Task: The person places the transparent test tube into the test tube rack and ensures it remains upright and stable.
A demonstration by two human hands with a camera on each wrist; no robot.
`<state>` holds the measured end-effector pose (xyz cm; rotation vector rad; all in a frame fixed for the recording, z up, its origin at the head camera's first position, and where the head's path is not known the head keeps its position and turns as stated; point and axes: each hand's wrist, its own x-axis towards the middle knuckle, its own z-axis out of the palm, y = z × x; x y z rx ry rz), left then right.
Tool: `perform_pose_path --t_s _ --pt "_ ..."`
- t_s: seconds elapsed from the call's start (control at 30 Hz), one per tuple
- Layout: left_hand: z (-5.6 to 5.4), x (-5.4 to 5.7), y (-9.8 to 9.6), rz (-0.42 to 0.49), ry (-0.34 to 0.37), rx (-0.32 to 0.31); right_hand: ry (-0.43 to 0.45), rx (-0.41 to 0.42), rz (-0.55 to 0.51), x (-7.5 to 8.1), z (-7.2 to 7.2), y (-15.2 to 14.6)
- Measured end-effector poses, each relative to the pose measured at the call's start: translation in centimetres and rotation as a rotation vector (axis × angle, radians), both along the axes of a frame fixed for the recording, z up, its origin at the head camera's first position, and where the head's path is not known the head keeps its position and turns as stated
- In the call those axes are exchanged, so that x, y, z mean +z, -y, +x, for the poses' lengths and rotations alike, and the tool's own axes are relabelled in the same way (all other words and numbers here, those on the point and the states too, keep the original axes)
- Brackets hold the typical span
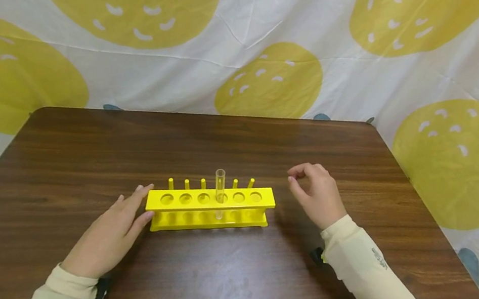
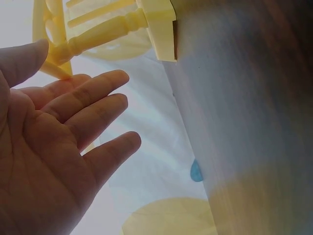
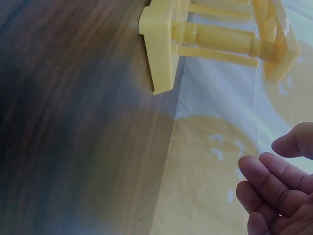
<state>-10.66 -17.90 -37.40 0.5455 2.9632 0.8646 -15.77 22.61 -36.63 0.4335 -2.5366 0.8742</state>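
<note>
A yellow test tube rack stands on the table, with a row of round holes and several short pegs behind them. One clear test tube sits upright in the third hole from the right. My left hand touches the rack's left end with thumb and index finger; its fingers are extended and spread. Off the rack's right end, apart from it, is my right hand. Its fingers are loosely bent, the thumb near the index finger, and they hold nothing.
The dark brown wooden table fills the foreground. Behind and to the right of it hangs a white curtain with large yellow fruit shapes. Dark wrist devices show under both sleeves.
</note>
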Motion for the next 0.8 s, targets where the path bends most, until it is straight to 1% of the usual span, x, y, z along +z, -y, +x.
perform_pose_path --t_s 0.13,0.37,0.6,0.8 --pt "0.0 0.0 0.0 0.002 0.003 -0.003 0.028 -0.011 0.011 0.0 0.1 -0.4" --pt "0.0 0.0 0.0 0.000 0.015 0.002 0.135 -0.047 0.054 0.0 0.5 -1.2" --pt "0.0 0.0 0.1 -0.009 0.032 0.009 0.156 -0.055 0.079 -0.1 0.7 -2.2" --pt "0.0 -0.2 0.1 -0.011 0.030 0.006 0.197 -0.078 0.113 0.2 0.7 -3.4"
